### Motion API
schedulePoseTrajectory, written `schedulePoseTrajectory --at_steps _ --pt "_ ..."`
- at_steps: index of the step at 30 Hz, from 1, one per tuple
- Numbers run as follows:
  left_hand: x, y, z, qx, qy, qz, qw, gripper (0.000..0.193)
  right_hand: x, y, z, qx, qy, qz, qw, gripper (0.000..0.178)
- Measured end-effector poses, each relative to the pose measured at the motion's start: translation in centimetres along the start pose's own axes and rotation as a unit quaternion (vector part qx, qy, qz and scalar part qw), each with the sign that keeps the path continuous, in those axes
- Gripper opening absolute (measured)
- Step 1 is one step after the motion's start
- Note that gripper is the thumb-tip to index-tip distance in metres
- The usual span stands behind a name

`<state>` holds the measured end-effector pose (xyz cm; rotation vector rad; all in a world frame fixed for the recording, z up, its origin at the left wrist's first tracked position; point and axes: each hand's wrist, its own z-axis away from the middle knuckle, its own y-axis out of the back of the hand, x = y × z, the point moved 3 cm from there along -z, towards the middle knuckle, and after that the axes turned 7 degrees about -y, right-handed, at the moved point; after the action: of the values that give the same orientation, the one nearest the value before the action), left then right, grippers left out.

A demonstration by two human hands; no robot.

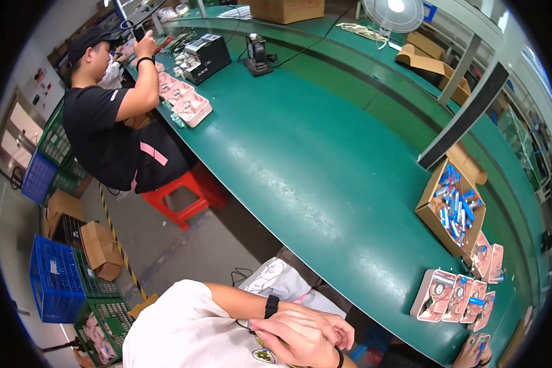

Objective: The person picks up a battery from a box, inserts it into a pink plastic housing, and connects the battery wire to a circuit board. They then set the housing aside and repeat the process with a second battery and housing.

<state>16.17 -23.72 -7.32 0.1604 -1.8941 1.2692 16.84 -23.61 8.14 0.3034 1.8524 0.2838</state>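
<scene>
My left hand (333,325) hangs in front of my white shirt near the table's front edge, its fingers loosely bent and nothing visible in them. A black wristwatch (272,306) is strapped round that wrist. Across the back of the left hand and wrist lies my right hand (295,338), fingers stretched toward the watch; a black band (339,356) circles its wrist. A thin black cord (244,324) runs beside the right fingertips; whether they touch it I cannot tell. Both hands are off the green table (288,178).
An open carton (427,216) of blue cylindrical cells stands at right. Nearby are pink housings (437,294) with wired parts; another person's hand (472,351) holds one. A co-worker (107,132) sits far left by a red stool (187,196) and more pink trays (192,109).
</scene>
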Motion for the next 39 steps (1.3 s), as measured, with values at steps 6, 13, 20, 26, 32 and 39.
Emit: schedulePoseTrajectory --at_steps 6,13,20,26,32,39 --pt "6.2 3.1 2.3 0.116 -0.061 -0.275 0.953 0.035 3.1 1.5 -1.3 0.033 0.017 0.030 0.999 0.033" --pt "15.5 0.6 8.5 0.404 -0.140 -0.621 0.657 0.010 9.1 19.0 6.9 0.408 -0.150 0.463 0.772 0.065" --pt "21.4 12.4 12.1 0.471 -0.147 -0.798 0.347 0.019 14.3 23.4 15.6 0.444 -0.434 0.564 0.545 0.089" --pt "20.8 13.5 16.5 0.540 -0.111 -0.772 0.317 0.022 15.0 23.8 14.9 0.441 -0.388 0.583 0.561 0.087" --pt "21.7 11.9 20.4 0.512 -0.154 -0.785 0.314 0.022 13.8 18.0 19.6 0.464 -0.365 0.570 0.571 0.081" --pt "19.5 11.5 22.8 0.549 -0.159 -0.762 0.306 0.024 8.3 12.1 12.6 0.427 -0.297 0.658 0.545 0.072"
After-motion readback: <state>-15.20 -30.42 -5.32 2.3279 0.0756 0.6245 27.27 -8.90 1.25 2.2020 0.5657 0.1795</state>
